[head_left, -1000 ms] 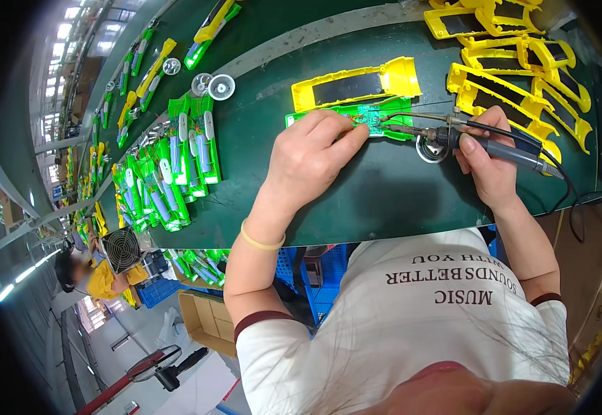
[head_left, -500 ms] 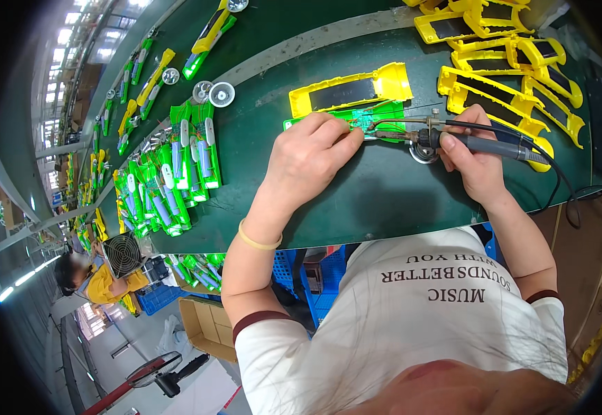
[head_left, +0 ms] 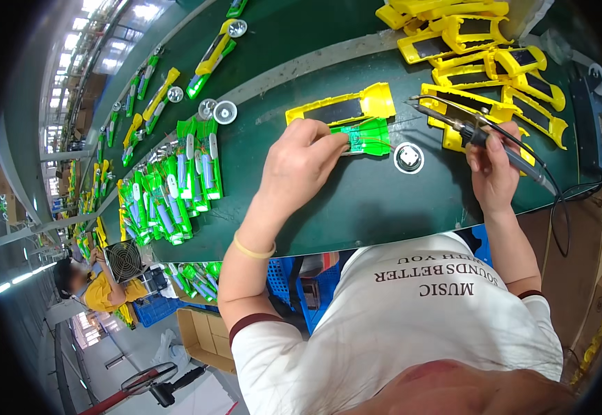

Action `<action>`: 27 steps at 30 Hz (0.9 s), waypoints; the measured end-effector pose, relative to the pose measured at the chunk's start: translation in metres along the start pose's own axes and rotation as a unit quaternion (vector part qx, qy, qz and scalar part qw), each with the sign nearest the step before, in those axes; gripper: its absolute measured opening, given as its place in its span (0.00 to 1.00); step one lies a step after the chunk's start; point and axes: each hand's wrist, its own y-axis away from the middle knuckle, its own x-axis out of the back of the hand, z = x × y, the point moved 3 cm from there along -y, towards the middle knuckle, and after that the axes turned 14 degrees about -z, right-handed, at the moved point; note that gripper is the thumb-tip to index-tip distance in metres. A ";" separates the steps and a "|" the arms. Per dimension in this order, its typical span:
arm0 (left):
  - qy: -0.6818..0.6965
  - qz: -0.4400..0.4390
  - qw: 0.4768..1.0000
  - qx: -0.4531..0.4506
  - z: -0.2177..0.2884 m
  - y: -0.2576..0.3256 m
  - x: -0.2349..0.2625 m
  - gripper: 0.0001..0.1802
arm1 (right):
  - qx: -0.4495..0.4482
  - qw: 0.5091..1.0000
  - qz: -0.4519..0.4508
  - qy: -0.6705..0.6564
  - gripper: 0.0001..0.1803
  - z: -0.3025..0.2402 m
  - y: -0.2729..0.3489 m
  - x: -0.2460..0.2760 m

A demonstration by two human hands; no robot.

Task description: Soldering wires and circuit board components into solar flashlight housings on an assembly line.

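My right hand [head_left: 493, 169] grips a soldering iron [head_left: 519, 160] by its dark handle, its tip raised to the left over the yellow casings. The iron's thin tube and black cable run alongside. My left hand [head_left: 301, 160] is closed on a green flashlight casing half [head_left: 372, 137] that carries a small circuit board and thin wires. My fingers cover the casing's left end. Just right of it, a round lamp head [head_left: 408, 158] lies on the bench, with a wire reaching toward the board. Behind the green casing rests a yellow casing half [head_left: 342, 107] with a dark panel.
Yellow casing halves [head_left: 484, 66] are piled at the far right. Several green casings with batteries [head_left: 169, 187] are heaped at the left, beside loose reflectors [head_left: 225, 112]. Beyond a metal rail [head_left: 301, 62] lie more flashlights [head_left: 214, 52]. A co-worker in yellow [head_left: 104, 294] is at the far left.
My right hand has drawn the soldering iron up and to the right, off the circuit board. The lamp head is uncovered. My left hand remains at the green casing.
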 end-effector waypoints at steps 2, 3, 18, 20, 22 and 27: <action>0.008 0.027 1.000 -0.004 0.010 -0.019 -0.003 0.10 | 0.041 0.998 0.012 0.046 0.10 -0.013 0.004 0.004; -0.001 0.022 1.000 -0.001 0.016 -0.030 -0.012 0.08 | 0.044 0.998 0.020 0.051 0.10 -0.015 0.005 0.004; 0.072 0.071 0.988 0.116 0.013 -0.037 -0.039 0.04 | 0.029 0.999 -0.042 -0.007 0.11 -0.010 0.006 0.017; 0.137 0.093 0.973 0.158 0.007 -0.019 -0.035 0.02 | 0.043 0.998 -0.045 -0.016 0.11 -0.014 0.010 0.013; 0.051 0.127 0.980 0.146 -0.001 -0.024 -0.031 0.02 | 0.040 0.998 -0.050 -0.023 0.12 -0.010 0.013 0.013; 0.129 -0.033 0.987 0.088 0.013 -0.028 -0.030 0.02 | 0.005 0.998 -0.055 -0.012 0.13 -0.003 0.016 0.013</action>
